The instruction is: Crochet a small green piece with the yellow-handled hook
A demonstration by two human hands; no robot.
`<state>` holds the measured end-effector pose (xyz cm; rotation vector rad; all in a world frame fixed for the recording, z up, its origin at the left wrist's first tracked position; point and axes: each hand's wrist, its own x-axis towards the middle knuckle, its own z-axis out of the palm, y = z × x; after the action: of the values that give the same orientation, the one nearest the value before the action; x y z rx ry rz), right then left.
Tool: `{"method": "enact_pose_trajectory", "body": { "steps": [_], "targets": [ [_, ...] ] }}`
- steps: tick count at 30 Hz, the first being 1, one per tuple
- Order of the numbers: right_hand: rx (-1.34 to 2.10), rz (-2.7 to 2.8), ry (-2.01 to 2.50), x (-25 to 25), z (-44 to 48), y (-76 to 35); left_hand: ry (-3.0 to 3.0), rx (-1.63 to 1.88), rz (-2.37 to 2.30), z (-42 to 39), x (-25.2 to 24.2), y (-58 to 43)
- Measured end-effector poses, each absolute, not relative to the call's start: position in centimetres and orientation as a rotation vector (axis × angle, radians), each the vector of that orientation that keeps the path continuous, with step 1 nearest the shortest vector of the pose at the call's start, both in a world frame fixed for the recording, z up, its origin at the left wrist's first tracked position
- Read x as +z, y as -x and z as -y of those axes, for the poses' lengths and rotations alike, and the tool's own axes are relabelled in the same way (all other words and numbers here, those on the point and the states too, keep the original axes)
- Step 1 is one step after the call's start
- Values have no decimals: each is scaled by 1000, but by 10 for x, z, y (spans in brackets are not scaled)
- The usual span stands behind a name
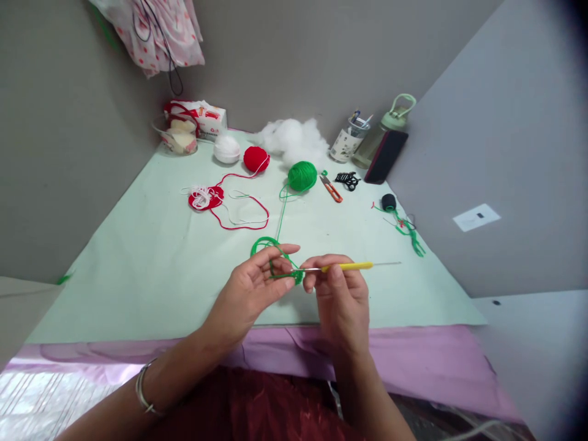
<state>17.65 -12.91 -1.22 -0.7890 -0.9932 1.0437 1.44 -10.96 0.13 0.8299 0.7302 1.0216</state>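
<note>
My left hand [257, 282] pinches a small piece of green crochet [298, 277] between thumb and fingers, with green yarn looped over its raised index finger. My right hand [342, 300] is closed round the yellow handle of a crochet hook [358, 266]. The hook's metal tip points left and meets the green piece; whether it is inside a stitch is too small to tell. A loose coil of green yarn [258, 244] lies behind my left fingers. From there a strand runs back to a green yarn ball [302, 176].
Behind lie a red yarn ball [256, 159], a white yarn ball [226, 149], white stuffing [294, 139] and orange thread snips [331, 189]. A red crocheted piece [195, 201] with white yarn sits left. At right stand a bottle [367, 145], a phone [386, 157] and a pen cup [346, 144].
</note>
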Motion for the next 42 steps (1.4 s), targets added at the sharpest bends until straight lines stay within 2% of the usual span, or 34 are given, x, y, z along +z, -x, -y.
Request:
{"method": "enact_pose_trajectory", "body": {
  "steps": [5, 10, 15, 24, 42],
  "targets": [
    [1011, 1068, 815, -10, 132, -179, -872, 1013, -749, 110, -1, -12],
    [602, 1366, 975, -11, 143, -180, -906, 1035, -783, 110, 0, -13],
    [293, 1649, 924, -14, 149, -182, -936, 1038, -846, 111, 4, -14],
    [465, 1446, 897, -14, 148, -178, -951, 1042, -816, 111, 1, -12],
    [296, 1617, 931, -18, 147, -179, -983, 1044, -861, 111, 1, -15]
  ]
}}
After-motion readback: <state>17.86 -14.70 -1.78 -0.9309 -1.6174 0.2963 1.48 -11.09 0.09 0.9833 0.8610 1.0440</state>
